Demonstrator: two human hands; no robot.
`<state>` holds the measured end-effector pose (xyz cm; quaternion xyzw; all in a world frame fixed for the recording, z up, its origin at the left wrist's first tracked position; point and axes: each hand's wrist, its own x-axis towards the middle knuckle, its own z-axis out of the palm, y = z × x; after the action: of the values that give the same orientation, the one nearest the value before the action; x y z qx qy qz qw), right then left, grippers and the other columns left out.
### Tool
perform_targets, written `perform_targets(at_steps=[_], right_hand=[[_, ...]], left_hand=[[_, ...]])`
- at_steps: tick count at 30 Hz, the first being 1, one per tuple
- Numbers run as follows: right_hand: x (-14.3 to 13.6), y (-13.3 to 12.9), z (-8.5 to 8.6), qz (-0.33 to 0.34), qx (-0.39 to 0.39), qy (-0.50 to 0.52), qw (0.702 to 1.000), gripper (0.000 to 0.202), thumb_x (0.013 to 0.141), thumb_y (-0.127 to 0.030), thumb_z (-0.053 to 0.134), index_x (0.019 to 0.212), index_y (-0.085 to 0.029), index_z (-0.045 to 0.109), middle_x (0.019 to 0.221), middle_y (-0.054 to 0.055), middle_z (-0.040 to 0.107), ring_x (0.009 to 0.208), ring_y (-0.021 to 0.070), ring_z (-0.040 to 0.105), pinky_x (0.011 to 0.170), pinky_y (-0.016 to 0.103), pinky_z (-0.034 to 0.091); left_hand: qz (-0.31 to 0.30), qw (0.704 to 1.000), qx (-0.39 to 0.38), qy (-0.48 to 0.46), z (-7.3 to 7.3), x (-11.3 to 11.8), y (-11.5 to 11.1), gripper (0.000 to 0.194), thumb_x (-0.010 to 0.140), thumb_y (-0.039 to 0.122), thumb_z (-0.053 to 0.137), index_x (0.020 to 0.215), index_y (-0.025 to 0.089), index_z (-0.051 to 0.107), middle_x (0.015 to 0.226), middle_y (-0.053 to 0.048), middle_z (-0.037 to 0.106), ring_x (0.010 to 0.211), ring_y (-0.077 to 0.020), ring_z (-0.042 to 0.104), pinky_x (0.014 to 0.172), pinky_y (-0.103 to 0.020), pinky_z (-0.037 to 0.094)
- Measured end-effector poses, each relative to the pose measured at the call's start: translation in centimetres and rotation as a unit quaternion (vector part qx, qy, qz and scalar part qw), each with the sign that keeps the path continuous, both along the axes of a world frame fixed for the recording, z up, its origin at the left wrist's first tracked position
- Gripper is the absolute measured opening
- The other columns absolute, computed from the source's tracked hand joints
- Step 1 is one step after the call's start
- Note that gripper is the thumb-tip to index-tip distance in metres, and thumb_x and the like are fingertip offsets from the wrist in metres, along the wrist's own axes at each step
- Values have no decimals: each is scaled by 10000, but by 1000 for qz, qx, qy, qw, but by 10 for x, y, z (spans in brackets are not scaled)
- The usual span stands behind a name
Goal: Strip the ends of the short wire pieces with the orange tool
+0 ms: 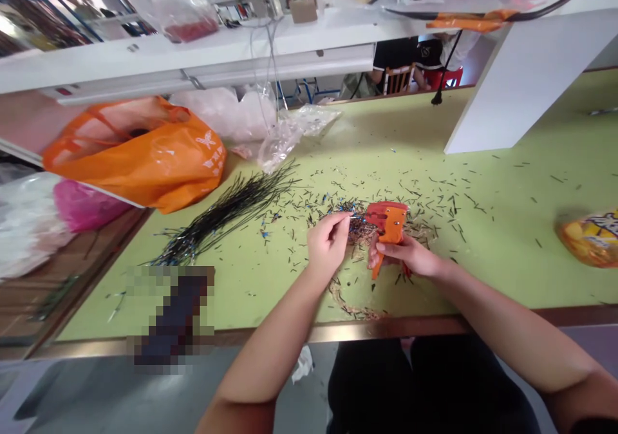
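My right hand [403, 254] is wrapped round the handles of an orange and red wire stripper [393, 225], its jaws facing left. My left hand [328, 241] pinches a thin wire [355, 216] between thumb and fingertips, right at the jaws. Whether the jaws touch the wire is too small to tell. Beneath and behind the tool lies a heap of short dark wire scraps with blue bits [345, 207]. To the left, a long bundle of black wires [226, 208] stretches across the green tabletop [270, 292].
An orange bag [159, 163] and clear plastic bags [290, 131] stand at the back left. A blurred-out dark object [176, 315] lies at the front edge. At right are a yellow packet [596, 237] and a white upright panel [516, 80]. Small offcuts are scattered over the table.
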<state>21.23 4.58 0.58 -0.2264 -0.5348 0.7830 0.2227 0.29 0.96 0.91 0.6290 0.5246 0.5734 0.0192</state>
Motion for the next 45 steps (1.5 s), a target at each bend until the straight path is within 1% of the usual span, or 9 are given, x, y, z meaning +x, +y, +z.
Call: perform_targets(at_steps=[4,10,14,17,22,26,34,40,45], right_hand=[[-1,-3,-2,25,-52,-7,998,415,851,-542,813,917,-154,680,841,41,719,846,201,730,781,333,581],[0,-4,-3,42,-70,18,996,389,898,-531,768,935,-153,683,848,34,693,861,199,729,780,325,565],[-1,-5,-2,39,-64,14,997,378,893,-515,776,927,-150,683,833,34,693,836,199,720,761,338,588],[-2,-5,-2,30,-42,2,999,371,907,-512,761,885,-149,690,824,43,700,826,198,714,764,340,596],[-7,-7,-7,9,-6,-9,1000,428,915,-555,735,773,-157,670,719,37,696,696,176,681,685,314,579],[-9,-9,-10,-16,-6,-3,1000,457,912,-583,727,737,-167,653,676,25,675,647,172,664,655,316,576],[-10,-12,-8,-8,-90,10,996,441,884,-571,756,755,-172,617,688,5,653,640,168,671,676,326,574],[-10,-12,-8,-8,-69,-9,998,461,877,-592,753,748,-169,625,680,9,647,651,171,668,660,316,556],[-10,-12,-8,-14,-71,-8,997,472,879,-606,746,742,-176,608,684,12,655,647,173,662,667,322,556]], left_hand=[[-9,999,-7,30,-1,-1,-1,294,1039,381,565,980,186,777,794,-40,778,602,-116,666,582,-244,540],[-20,996,-5,91,0,0,-1,233,1036,296,567,989,183,766,807,-33,775,616,-112,668,615,-241,531],[-12,991,8,135,-1,-1,1,210,1027,232,559,984,178,757,761,-25,749,637,-120,674,638,-241,520],[-13,989,8,150,-1,-2,1,199,1020,203,551,994,176,746,798,-36,765,684,-130,701,668,-247,529],[-9,986,16,166,-1,-3,0,198,1026,213,549,967,180,735,801,-35,773,695,-133,720,671,-244,537],[-4,986,-4,169,-2,-4,0,219,1039,252,542,969,183,738,839,-44,786,736,-142,735,700,-250,553],[-18,993,-45,112,-3,-2,1,233,1037,274,531,977,190,740,879,-44,797,755,-145,737,719,-262,574],[-30,992,-43,111,-1,-2,1,219,1027,254,537,962,187,735,874,-44,795,771,-143,742,734,-256,578],[-20,992,-56,110,-2,-2,1,230,1029,271,534,962,189,738,854,-37,790,730,-135,728,705,-248,569]])
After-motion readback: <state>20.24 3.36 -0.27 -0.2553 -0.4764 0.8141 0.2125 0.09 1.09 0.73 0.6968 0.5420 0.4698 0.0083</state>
